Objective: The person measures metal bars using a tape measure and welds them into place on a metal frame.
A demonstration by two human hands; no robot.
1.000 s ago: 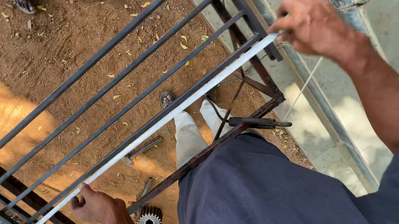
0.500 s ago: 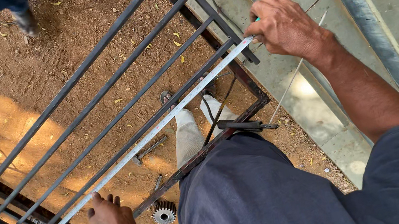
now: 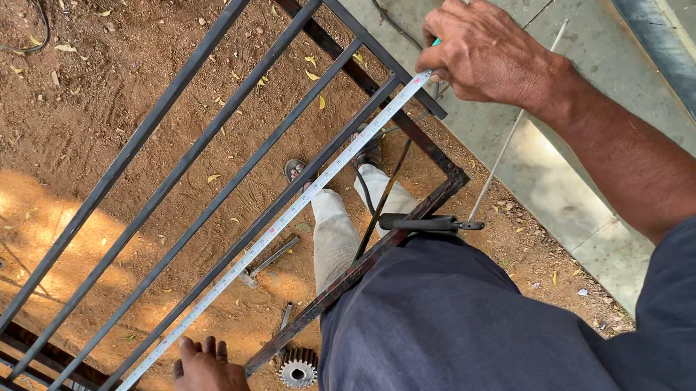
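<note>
- Left hand (image 3: 202,369) at 7 o'clock, laid on the frame (image 3: 195,137), fingers spread, nothing gripped.
- Gear (image 3: 298,367) seen on the dirt just beside it, at 3 o'clock.
- Tape (image 3: 261,244) stretched diagonally across the frame, 7 to 1 o'clock.
- Right hand (image 3: 486,57) at 1 o'clock, fingers pinched on the tape's far end at the frame's corner.

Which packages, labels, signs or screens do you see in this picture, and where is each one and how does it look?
No packages, signs or screens are in view.
Tape measure: a long, narrow white strip with fine printed scale marks, stretched diagonally across the dark metal grille, from the right hand at the upper right to near the left hand at the lower left.
Dark shorts: small white print at the bottom edge, cut off by the frame.
</note>
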